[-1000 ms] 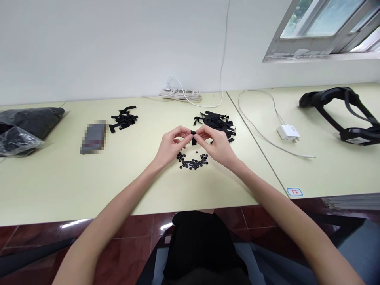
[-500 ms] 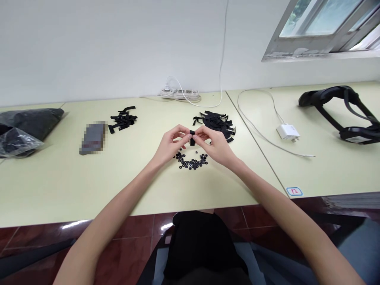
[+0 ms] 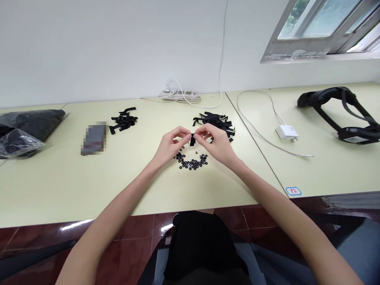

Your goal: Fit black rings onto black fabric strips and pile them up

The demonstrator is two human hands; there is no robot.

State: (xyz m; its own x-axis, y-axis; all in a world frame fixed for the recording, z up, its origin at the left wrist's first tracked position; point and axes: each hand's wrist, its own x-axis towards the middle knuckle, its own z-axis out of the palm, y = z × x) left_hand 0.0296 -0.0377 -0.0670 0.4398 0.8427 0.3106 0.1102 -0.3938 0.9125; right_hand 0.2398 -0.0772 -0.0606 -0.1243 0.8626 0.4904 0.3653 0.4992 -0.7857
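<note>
Between my two hands is a short black fabric strip (image 3: pixel 192 141), its lower end hanging below the fingertips. My left hand (image 3: pixel 172 145) pinches it from the left with thumb and finger. From the other side my right hand (image 3: pixel 214 141) pinches the same strip, the fingertips of both hands almost touching. Small round black discs (image 3: pixel 192 164), which look like snap buttons, lie scattered on the table just below the hands. Behind my right hand spreads a pile of black strips (image 3: pixel 214 120). Whether a disc is between my fingers is hidden.
A smaller heap of black strips (image 3: pixel 124 120) lies left of centre, beside a blurred-out dark object (image 3: pixel 94 138). A black bag (image 3: pixel 32 128) sits far left. At the back is a power strip (image 3: pixel 179 95); rightward are a white charger (image 3: pixel 286 132) and a black headset (image 3: pixel 341 114).
The strip's upper part has tipped down between my fingertips, and its lower end now hangs at a slight slant. Both hands stay nearly in the same place.
</note>
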